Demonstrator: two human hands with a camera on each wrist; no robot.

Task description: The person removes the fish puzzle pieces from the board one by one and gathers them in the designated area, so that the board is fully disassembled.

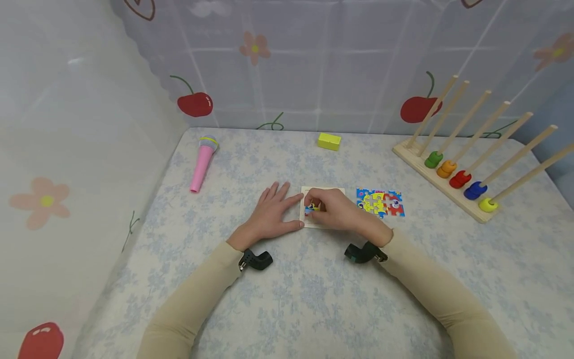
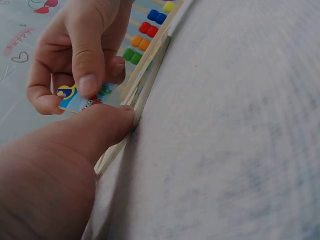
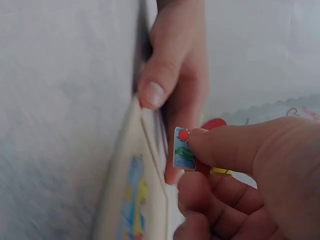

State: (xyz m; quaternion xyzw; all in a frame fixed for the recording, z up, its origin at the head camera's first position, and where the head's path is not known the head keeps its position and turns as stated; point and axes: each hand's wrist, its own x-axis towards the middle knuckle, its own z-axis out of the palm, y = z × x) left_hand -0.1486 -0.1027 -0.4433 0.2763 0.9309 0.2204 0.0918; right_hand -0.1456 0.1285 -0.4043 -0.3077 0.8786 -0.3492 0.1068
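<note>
My right hand [image 1: 338, 209] pinches a small puzzle piece [image 3: 180, 159] between thumb and fingers, just above a wooden puzzle tray [image 1: 327, 189]. The piece has a blue ground with a red round shape and green marks. In the left wrist view, a yellow part of that piece [image 2: 67, 95] also shows. My left hand [image 1: 273, 214] lies spread on the table, with its thumb and index finger touching the tray's left edge. Part of a colourful picture [image 3: 132, 200] shows inside the tray; the right hand hides much of it in the head view.
Right of the tray lies a partly joined puzzle [image 1: 381, 203] in blue, yellow and red. A wooden peg stand [image 1: 444, 184] with coloured beads stands at the far right. A yellow block [image 1: 329, 141] sits at the back, and a pink toy microphone [image 1: 204, 162] lies at the left.
</note>
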